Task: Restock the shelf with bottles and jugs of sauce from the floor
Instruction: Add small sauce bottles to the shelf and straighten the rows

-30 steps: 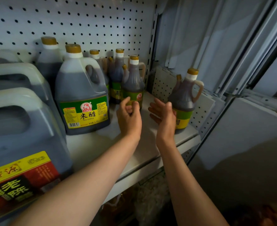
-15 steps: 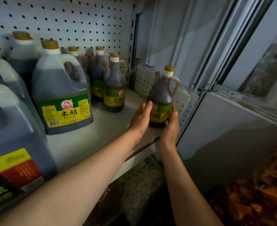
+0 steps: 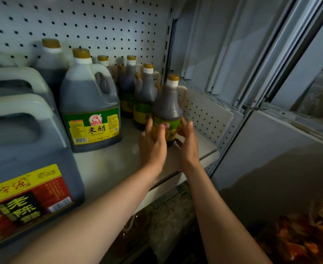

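A small dark sauce bottle (image 3: 168, 107) with a gold cap, side handle and green-yellow label stands upright on the white shelf (image 3: 118, 164). My left hand (image 3: 153, 143) grips its left side and my right hand (image 3: 188, 141) grips its right side, low on the label. Just behind it stand several matching small bottles (image 3: 144, 96) in a row against the pegboard. A large jug (image 3: 89, 103) with a green-yellow label stands to the left of them.
Two big grey jugs, the nearer one with a red-yellow label (image 3: 23, 197), fill the shelf's left end. Another jug (image 3: 50, 60) stands at the back. A perforated side panel (image 3: 204, 113) closes the shelf's right end. Bagged goods (image 3: 299, 235) lie below right.
Both hands closed on the lone bottle near the shelf's right edge and slid it left and back, up against the row of small bottles.
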`<action>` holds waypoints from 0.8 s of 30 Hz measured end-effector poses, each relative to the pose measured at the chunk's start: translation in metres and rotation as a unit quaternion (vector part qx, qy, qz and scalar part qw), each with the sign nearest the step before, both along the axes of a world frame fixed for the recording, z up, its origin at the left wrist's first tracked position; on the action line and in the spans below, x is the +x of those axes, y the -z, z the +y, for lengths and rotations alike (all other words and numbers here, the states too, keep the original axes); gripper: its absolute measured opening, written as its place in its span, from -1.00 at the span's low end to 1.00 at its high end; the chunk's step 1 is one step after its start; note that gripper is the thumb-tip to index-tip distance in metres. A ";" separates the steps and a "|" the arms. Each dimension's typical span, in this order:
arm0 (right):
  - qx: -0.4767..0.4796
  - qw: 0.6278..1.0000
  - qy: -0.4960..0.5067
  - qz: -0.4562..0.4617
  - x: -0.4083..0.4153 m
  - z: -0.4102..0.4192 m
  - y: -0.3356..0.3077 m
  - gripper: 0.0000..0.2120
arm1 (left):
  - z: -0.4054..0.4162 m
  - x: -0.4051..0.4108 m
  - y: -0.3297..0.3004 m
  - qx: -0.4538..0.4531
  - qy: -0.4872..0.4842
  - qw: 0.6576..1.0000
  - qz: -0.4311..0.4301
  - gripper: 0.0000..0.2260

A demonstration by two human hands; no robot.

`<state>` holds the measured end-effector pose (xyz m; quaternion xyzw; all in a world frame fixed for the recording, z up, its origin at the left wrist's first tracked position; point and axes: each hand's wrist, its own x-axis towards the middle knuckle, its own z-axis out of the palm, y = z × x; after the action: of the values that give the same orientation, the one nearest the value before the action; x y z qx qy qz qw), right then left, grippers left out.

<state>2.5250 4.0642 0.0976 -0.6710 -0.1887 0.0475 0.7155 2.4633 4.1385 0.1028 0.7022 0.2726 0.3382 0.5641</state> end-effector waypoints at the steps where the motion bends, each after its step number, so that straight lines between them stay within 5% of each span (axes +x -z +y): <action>1: -0.012 1.000 -0.013 -0.001 -0.002 0.007 0.001 -0.39 | 0.003 -0.004 0.002 0.003 -0.016 1.000 0.008 -0.47; 3: -0.023 0.999 -0.035 0.001 -0.006 0.020 0.003 -0.35 | 0.008 -0.015 0.004 0.015 -0.047 0.999 0.014 -0.46; 7: -0.030 0.998 -0.053 -0.006 -0.015 0.044 0.004 -0.60 | 0.013 -0.037 0.008 0.043 -0.077 0.996 0.005 -0.42; 18: -0.033 0.996 -0.077 -0.016 -0.020 0.074 0.009 -0.37 | 0.022 -0.052 -0.002 0.005 -0.066 0.998 -0.004 -0.52; 24: 0.011 0.994 -0.103 -0.023 -0.015 0.082 0.005 -0.43 | 0.034 -0.044 -0.010 0.002 -0.048 0.999 -0.003 -0.54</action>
<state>2.5097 4.1459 0.0924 -0.6406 -0.2743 0.1035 0.7097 2.4190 4.1730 0.1125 0.6887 0.3033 0.3673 0.5467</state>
